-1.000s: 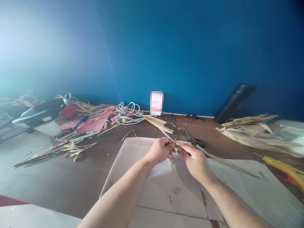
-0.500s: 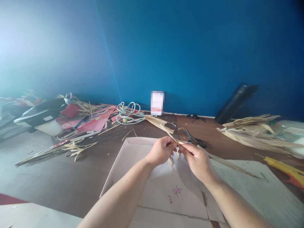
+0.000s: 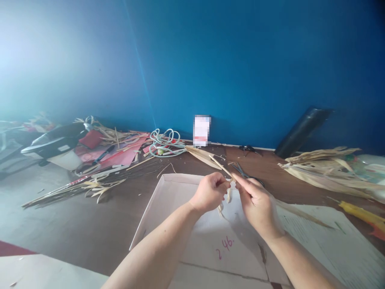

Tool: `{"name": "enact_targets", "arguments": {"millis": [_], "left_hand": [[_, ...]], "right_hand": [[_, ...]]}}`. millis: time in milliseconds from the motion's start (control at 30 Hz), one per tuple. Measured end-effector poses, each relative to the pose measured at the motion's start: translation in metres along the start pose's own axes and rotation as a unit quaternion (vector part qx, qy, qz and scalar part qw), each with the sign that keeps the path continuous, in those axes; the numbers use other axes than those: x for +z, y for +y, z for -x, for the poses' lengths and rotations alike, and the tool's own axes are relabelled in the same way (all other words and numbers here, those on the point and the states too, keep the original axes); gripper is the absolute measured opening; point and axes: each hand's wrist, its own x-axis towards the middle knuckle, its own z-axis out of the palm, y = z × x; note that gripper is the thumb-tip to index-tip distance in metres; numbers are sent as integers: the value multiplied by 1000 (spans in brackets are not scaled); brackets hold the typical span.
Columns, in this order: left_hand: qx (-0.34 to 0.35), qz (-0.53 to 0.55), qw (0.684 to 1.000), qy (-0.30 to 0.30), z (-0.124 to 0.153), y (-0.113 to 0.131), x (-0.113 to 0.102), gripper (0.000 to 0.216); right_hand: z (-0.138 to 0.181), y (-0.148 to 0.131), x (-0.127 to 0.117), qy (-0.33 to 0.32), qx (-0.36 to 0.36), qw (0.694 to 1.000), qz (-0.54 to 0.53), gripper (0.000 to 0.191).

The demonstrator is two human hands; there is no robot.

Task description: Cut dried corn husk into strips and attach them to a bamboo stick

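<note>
Over the shallow white cardboard tray, my two hands work close together. My right hand is closed on a thin pale stick, which slants up and to the left. Beside it my left hand makes a pinch at a dried husk strip near the stick's lower end. Pale loose ends hang below the fingers. Dark scissors lie partly hidden behind my right hand. A flat husk piece rests on the table behind the stick.
Dried husks and a yellow-handled tool are on the right, near a printed sheet. A black roll leans on the blue wall. Left are a coiled pale cord, thin wires and a pink sheet.
My left fingers have come away slightly from the stick, and my right fingers have straightened along it. The view has shifted slightly.
</note>
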Motion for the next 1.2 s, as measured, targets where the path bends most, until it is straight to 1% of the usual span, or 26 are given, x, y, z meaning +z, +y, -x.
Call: {"name": "enact_targets", "arguments": {"millis": [133,167,233,300,367,433,500,567,633,767,933,1000,1100,1133,1200], "left_hand": [[-22,11,1000,-4,-1,-1,0,10],[-31,18,999,-5,-2,-2,0,10],[-47,38,998,1,-5,-5,-1,10],[-55,63,996,17,-7,-9,-3,11],[-57,79,995,29,-9,-12,-5,12],[-57,87,994,27,-9,-11,-6,13],[-53,85,995,12,-7,-9,-6,14],[-44,76,996,-3,-5,-6,-5,13],[-36,64,997,-12,-4,-4,-3,13],[-27,47,998,-17,-3,-4,-1,16],[-22,31,999,-13,-4,-6,-3,10],[-22,32,999,-18,-3,-6,-3,10],[-31,40,998,-24,-3,-4,-3,11],[-37,44,998,-23,-3,-4,-2,11],[-49,57,997,-15,-3,-3,-2,12]], "right_hand": [[-3,4,-1,17,30,999,-28,33],[-4,5,-2,21,53,998,-38,33],[-6,9,-3,25,121,990,-71,36],[-8,11,-4,11,195,970,-142,44],[-9,12,-5,-25,237,940,-243,52],[-8,9,-4,-76,252,908,-326,54],[-7,5,-2,-131,259,885,-364,53],[-6,1,0,-170,267,875,-366,52],[-6,0,2,-182,267,880,-348,48],[-6,4,5,-164,245,907,-302,41],[-5,7,3,-102,201,947,-230,37],[-6,9,1,-72,201,959,-189,37],[-9,12,-3,-39,228,961,-149,38],[-10,14,-4,-28,244,957,-153,38],[-11,15,-5,-3,273,940,-204,41]]}}
